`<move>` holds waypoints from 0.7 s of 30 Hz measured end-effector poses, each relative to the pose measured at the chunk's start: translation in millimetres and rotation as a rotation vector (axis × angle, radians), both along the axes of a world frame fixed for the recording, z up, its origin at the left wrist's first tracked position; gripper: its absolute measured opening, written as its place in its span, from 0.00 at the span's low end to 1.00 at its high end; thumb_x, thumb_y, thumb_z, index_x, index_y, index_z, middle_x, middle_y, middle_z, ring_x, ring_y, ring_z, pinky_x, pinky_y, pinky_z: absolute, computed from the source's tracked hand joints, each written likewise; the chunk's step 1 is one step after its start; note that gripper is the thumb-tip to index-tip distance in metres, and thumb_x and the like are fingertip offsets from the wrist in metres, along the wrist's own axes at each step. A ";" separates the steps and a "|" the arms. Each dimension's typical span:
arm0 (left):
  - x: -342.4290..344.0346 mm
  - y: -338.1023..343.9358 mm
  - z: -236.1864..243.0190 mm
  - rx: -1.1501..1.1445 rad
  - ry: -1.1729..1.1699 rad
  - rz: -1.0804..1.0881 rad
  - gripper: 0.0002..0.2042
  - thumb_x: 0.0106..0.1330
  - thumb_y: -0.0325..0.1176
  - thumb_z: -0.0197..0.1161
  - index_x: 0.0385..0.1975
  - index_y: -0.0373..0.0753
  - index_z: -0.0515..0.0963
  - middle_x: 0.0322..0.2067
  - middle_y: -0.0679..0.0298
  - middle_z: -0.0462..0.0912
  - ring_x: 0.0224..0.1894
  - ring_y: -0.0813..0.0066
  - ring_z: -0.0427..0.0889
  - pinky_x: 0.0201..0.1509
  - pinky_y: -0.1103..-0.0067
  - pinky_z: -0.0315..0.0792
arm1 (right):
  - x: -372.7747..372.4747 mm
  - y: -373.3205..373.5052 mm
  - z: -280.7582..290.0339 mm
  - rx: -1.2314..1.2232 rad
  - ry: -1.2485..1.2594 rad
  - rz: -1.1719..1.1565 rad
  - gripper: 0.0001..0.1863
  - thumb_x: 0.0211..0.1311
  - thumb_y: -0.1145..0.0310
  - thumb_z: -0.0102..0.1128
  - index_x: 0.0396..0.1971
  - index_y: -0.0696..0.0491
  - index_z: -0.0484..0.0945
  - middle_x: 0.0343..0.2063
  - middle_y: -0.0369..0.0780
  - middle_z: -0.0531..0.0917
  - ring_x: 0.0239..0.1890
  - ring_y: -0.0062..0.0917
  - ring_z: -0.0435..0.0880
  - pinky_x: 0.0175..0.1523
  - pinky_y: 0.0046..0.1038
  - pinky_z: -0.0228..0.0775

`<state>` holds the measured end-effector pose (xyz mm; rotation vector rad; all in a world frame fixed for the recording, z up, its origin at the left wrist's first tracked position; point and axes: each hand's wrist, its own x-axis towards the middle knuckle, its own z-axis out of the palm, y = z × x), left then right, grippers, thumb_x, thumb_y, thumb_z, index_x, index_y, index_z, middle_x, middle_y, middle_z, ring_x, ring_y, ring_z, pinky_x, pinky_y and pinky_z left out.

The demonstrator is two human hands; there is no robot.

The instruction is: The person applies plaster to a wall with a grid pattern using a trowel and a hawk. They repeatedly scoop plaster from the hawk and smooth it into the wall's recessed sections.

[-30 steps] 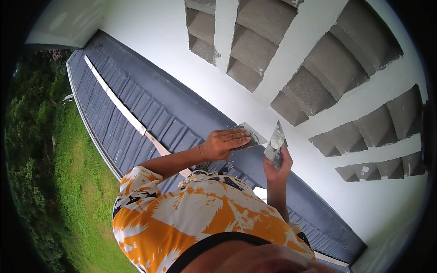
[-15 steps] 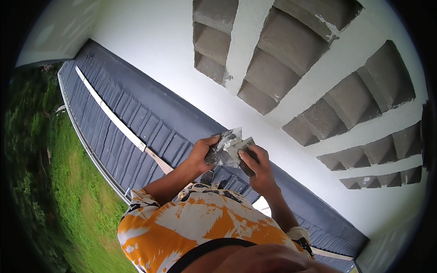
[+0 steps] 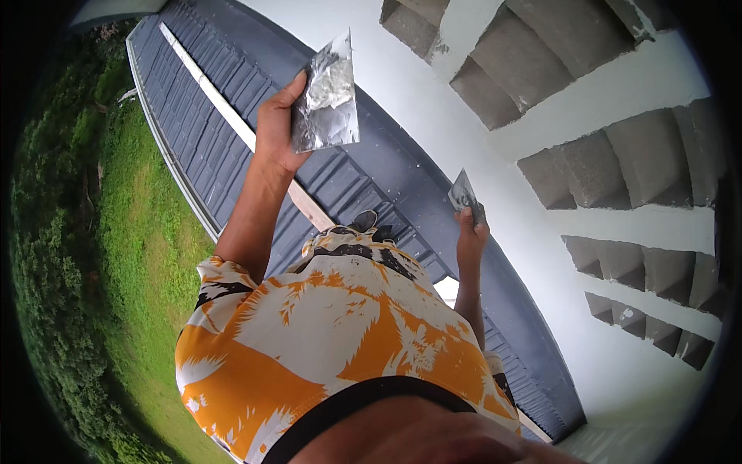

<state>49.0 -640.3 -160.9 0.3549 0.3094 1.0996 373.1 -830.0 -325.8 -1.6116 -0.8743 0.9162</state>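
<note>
My left hand (image 3: 278, 127) grips a flat metal plate (image 3: 331, 133) by its left edge, raised well out in front of me. A lump of white putty (image 3: 331, 83) is smeared over the plate's face. Lower and to the right, beside the white wall, my right hand (image 3: 471, 233) is closed round a small putty knife (image 3: 462, 191), its thin grey blade pointing up. The fingers behind the knife are mostly hidden. Plate and knife are well apart, and neither is seen touching the wall.
I stand over a dark tiled roof (image 3: 232, 166), a shoe (image 3: 363, 221) showing on it. A long wooden batten (image 3: 205, 83) runs along the tiles. The white wall (image 3: 533, 131) on the right has rows of deep grey recesses (image 3: 591, 166). Beyond the gutter (image 3: 166, 158) lies grass (image 3: 147, 255), lower down.
The knife and plate, together before, have come apart. My left hand has lifted the plate up and leftward, while my right hand has moved right with the knife. The view has shifted.
</note>
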 end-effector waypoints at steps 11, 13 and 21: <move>-78.6 -55.1 -3.7 -0.108 0.263 0.667 0.15 0.73 0.35 0.52 0.50 0.29 0.74 0.43 0.53 0.84 0.42 0.63 0.86 0.44 0.71 0.83 | 68.5 -10.5 -20.3 -0.147 0.434 -0.251 0.28 0.71 0.60 0.53 0.63 0.60 0.61 0.54 0.49 0.73 0.47 0.44 0.81 0.40 0.49 0.83; -80.1 -55.9 -14.4 -0.165 0.248 0.693 0.16 0.72 0.36 0.53 0.49 0.29 0.74 0.42 0.53 0.85 0.41 0.63 0.87 0.43 0.71 0.83 | 63.0 -15.2 -24.5 -0.203 0.482 -0.208 0.28 0.71 0.60 0.52 0.64 0.59 0.59 0.56 0.49 0.72 0.48 0.47 0.80 0.39 0.51 0.82; -117.2 11.9 -50.1 -0.179 0.261 0.591 0.17 0.74 0.35 0.47 0.52 0.29 0.73 0.46 0.51 0.82 0.47 0.59 0.84 0.53 0.63 0.80 | 24.3 25.7 -26.6 -0.141 0.500 -0.084 0.30 0.71 0.58 0.53 0.63 0.62 0.61 0.50 0.48 0.77 0.48 0.40 0.83 0.40 0.46 0.84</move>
